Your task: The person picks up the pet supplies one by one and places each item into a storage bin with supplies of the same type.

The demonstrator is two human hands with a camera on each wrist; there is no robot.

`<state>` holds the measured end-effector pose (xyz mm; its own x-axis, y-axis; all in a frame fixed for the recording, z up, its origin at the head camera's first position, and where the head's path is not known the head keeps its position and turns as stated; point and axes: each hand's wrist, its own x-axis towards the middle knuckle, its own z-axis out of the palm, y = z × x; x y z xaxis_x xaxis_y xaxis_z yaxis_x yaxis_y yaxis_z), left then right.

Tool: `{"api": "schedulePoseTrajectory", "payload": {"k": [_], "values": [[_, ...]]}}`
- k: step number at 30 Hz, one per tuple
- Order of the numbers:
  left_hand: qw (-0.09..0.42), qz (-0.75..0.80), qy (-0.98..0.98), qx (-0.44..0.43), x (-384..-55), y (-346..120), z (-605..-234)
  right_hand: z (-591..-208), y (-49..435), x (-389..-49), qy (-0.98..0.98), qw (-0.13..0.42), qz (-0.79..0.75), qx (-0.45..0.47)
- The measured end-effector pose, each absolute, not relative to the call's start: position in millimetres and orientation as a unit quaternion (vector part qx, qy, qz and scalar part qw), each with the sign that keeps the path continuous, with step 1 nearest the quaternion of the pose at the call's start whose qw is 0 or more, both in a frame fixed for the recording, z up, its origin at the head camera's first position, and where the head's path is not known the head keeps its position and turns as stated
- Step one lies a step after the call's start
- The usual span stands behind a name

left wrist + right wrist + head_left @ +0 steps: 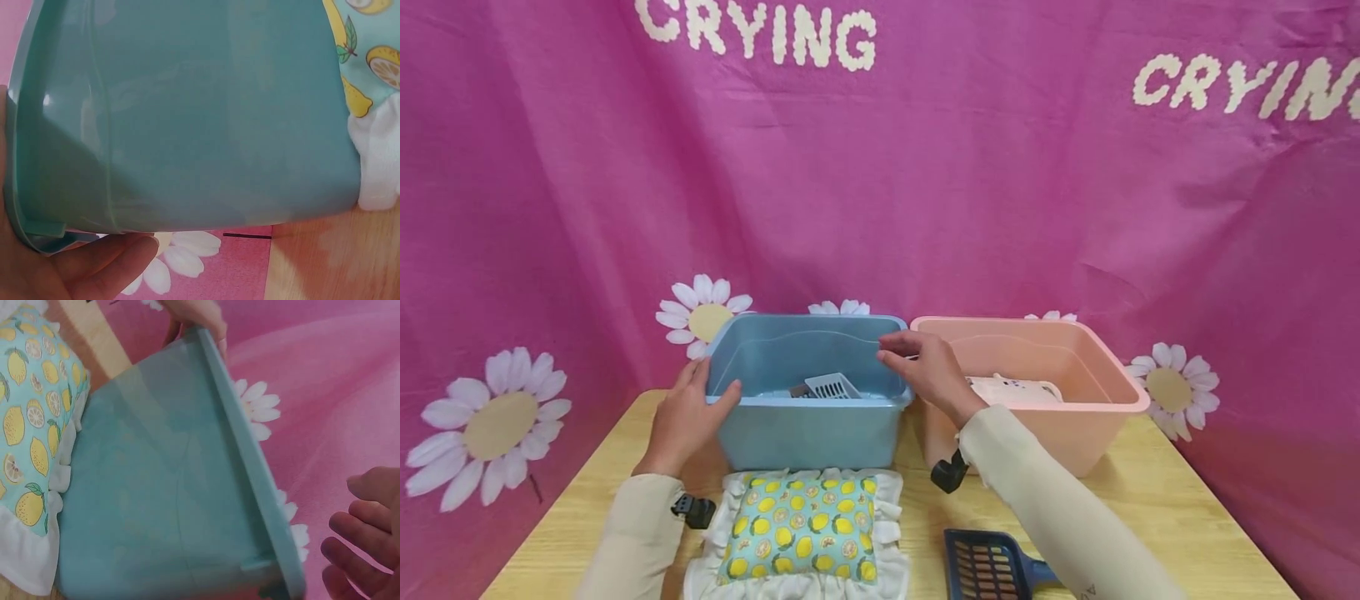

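A blue plastic tub point(808, 433) stands on the table, with a grey slotted scoop point(832, 386) lying inside. My left hand point(688, 421) grips the tub's front left corner, thumb at the front rim and fingers around the side. In the left wrist view, fingers point(119, 265) reach beneath the rim. Over the tub's right edge hovers my right hand point(931, 371), fingers loosely bent and holding nothing. The right wrist view shows those fingers point(359, 534) spread apart from the rim. A lemon-print cushion point(805, 529) with white ruffles lies in front of the tub.
To the right stands a pink tub point(1022, 421) holding a white printed item point(1015, 389). A dark blue slotted scoop point(988, 567) lies at the table's front, partly beneath the right forearm. A magenta curtain point(880, 192) with daisies hangs close behind.
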<state>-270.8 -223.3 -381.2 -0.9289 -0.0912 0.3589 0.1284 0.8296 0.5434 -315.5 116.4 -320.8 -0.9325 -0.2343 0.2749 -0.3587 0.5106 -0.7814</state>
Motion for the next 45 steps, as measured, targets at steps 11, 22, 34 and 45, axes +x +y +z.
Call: {"api": "schedulePoseTrajectory", "payload": {"k": [11, 22, 34, 45], "values": [[0.181, -0.289, -0.94, -0.009, -270.3, -223.6, -376.8, -319.4, 139.0, -296.4, -0.847, 0.099, 0.475, 0.219], [0.183, -0.296, -0.937, -0.005, -270.7, -222.3, -378.8, -319.6, 164.9, -279.1, -0.826, 0.101, 0.5, 0.238], [0.175, -0.299, -0.938, -0.004, -269.7, -220.5, -376.1, -304.1, 193.9, -236.5, -0.838, 0.124, 0.471, 0.245], [0.169, -0.303, -0.938, 0.001, -269.5, -221.2, -377.1, -332.4, 231.7, -240.8, -0.818, 0.136, 0.505, 0.239]]}}
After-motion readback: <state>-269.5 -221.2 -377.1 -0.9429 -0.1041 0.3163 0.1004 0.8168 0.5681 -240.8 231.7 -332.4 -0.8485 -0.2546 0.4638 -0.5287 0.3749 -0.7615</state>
